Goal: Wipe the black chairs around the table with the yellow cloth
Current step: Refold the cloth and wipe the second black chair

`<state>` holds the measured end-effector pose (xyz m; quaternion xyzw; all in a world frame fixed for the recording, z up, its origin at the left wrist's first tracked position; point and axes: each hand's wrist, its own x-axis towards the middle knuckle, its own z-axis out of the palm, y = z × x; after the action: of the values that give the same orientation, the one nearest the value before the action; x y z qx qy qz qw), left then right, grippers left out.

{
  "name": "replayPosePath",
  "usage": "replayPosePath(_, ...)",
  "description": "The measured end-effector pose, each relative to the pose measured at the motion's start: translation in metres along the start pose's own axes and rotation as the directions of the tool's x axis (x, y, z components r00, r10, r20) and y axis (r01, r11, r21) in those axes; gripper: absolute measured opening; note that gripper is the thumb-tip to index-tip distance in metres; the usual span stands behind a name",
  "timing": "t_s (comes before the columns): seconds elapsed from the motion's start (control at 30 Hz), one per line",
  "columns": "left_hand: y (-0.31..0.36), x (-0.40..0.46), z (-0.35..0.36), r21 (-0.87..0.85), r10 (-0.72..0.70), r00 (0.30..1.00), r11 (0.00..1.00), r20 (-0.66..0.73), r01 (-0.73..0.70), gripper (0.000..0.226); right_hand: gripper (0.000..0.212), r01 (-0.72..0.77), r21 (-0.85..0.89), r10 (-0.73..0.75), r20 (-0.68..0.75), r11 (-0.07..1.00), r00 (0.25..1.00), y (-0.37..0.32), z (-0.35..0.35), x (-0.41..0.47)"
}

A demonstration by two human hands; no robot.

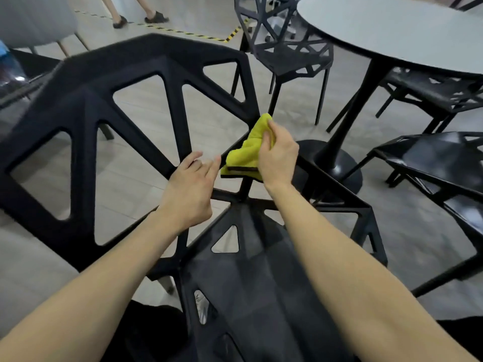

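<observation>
A black lattice chair [86, 111] fills the near view, its open-work backrest on the left and its seat running toward me. My left hand [190, 189] grips a strut where backrest meets seat. My right hand [278, 158] is shut on the yellow cloth [247, 152] and presses it against the right edge of the backrest. Fingers hide part of the cloth.
A round grey table [392, 30] on a black pedestal base [337, 163] stands at the upper right. Three more black chairs ring it: one behind [290, 56], two on the right [441, 92], [439, 168]. A person's feet [138, 19] walk past hazard tape at the top.
</observation>
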<state>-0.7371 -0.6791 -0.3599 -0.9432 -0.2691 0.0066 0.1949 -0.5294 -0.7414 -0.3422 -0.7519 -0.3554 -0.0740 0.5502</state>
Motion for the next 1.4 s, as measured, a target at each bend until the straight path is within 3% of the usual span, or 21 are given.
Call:
replayPosePath(0.07, 0.001, 0.0, 0.0, -0.007, -0.014, 1.0, 1.0, 0.008, 0.014, 0.099, 0.032, 0.074, -0.029, -0.071, 0.088, 0.997, 0.994, 0.023, 0.007, -0.02)
replayPosePath(0.1, 0.001, 0.0, 0.001, -0.007, -0.021, 1.0, 1.0, 0.011, 0.021, 0.1, 0.032, 0.072, -0.063, -0.058, 0.198, 0.995, 0.978, 0.036, 0.008, -0.041)
replayPosePath(0.17, 0.002, -0.001, -0.001, -0.033, -0.025, 0.999, 0.999, 0.027, 0.026, 0.102, 0.034, -0.003, -0.17, 0.081, 0.457, 0.986, 0.885, 0.053, 0.0, -0.088)
replayPosePath(0.2, 0.003, -0.001, -0.003, -0.047, -0.026, 0.999, 0.999, 0.023, 0.027, 0.102, 0.033, -0.035, -0.182, 0.124, 0.504, 0.983, 0.855, 0.054, -0.005, -0.1)
replayPosePath(0.23, 0.003, -0.001, -0.004, -0.056, -0.032, 0.999, 0.998, 0.02, 0.033, 0.103, 0.032, -0.075, -0.172, 0.149, 0.476, 0.982, 0.867, 0.051, -0.008, -0.098)
replayPosePath(0.3, 0.002, -0.002, -0.004, -0.074, -0.041, 0.999, 0.996, 0.029, 0.043, 0.104, 0.028, -0.099, -0.075, 0.114, 0.246, 0.992, 0.963, 0.03, -0.007, -0.064)
replayPosePath(0.37, 0.003, -0.002, -0.003, -0.106, -0.044, 0.999, 0.993, 0.007, 0.044, 0.103, 0.026, -0.004, -0.002, 0.004, -0.012, 1.0, 1.0, 0.006, -0.009, -0.017)
replayPosePath(0.4, 0.004, -0.002, -0.003, -0.127, -0.042, 0.999, 0.991, -0.011, 0.041, 0.103, 0.026, 0.023, 0.009, -0.022, -0.059, 1.0, 0.998, -0.002, -0.01, 0.001)
replayPosePath(0.5, 0.004, 0.0, -0.001, -0.167, -0.043, 0.998, 0.985, -0.035, 0.036, 0.103, 0.029, 0.031, -0.031, -0.029, 0.058, 0.999, 0.998, 0.0, 0.001, 0.005)
replayPosePath(0.6, 0.005, 0.0, -0.003, -0.163, -0.064, 0.998, 0.985, 0.004, 0.063, 0.106, 0.031, 0.145, -0.133, -0.112, 0.228, 0.98, 0.967, 0.022, 0.0, -0.023)
replayPosePath(0.7, 0.005, 0.0, -0.008, -0.125, -0.05, 0.997, 0.991, 0.053, 0.056, 0.106, 0.03, 0.073, -0.258, 0.073, 0.513, 0.963, 0.855, 0.042, -0.01, -0.054)
replayPosePath(0.73, 0.004, 0.0, -0.01, -0.12, -0.048, 0.997, 0.991, 0.068, 0.056, 0.107, 0.03, 0.022, -0.283, 0.141, 0.543, 0.959, 0.827, 0.044, -0.015, -0.062)
replayPosePath(0.77, 0.003, 0.0, -0.011, -0.123, -0.045, 0.995, 0.991, 0.087, 0.056, 0.108, 0.029, -0.024, -0.271, 0.164, 0.507, 0.962, 0.846, 0.04, -0.02, -0.065)
replayPosePath(0.83, 0.002, 0.002, -0.011, -0.13, -0.04, 0.993, 0.99, 0.108, 0.054, 0.11, 0.029, -0.065, -0.164, 0.11, 0.278, 0.984, 0.954, 0.016, -0.025, -0.048)
replayPosePath(0.9, 0.001, 0.004, -0.01, -0.135, -0.028, 0.992, 0.99, 0.12, 0.045, 0.11, 0.029, 0.019, -0.017, -0.018, 0.049, 1.0, 0.999, -0.023, -0.024, -0.013)
replayPosePath(0.93, 0.001, 0.004, -0.01, -0.138, -0.021, 0.992, 0.99, 0.121, 0.038, 0.11, 0.031, 0.105, 0.032, -0.106, 0.017, 0.994, 0.994, -0.042, -0.021, 0.003)
replayPosePath(1.0, -0.001, 0.004, -0.012, -0.138, -0.016, 0.992, 0.99, 0.124, 0.033, 0.112, 0.038, 0.286, 0.054, -0.291, 0.131, 0.957, 0.948, -0.063, -0.008, 0.022)
replayPosePath(1.07, -0.003, 0.004, -0.014, -0.147, -0.008, 0.989, 0.989, 0.146, 0.03, 0.112, 0.043, 0.372, 0.032, -0.367, 0.249, 0.928, 0.896, -0.052, -0.003, 0.026)
replayPosePath(1.23, 0.001, 0.004, -0.015, -0.125, -0.02, 0.986, 0.991, 0.165, 0.041, 0.114, 0.039, 0.283, -0.048, -0.246, 0.373, 0.958, 0.895, -0.001, -0.034, 0.017)
replayPosePath(1.4, 0.003, 0.004, -0.019, -0.119, -0.029, 0.983, 0.992, 0.179, 0.05, 0.116, 0.04, 0.052, -0.143, -0.004, 0.317, 0.988, 0.948, 0.0, -0.013, -0.004)
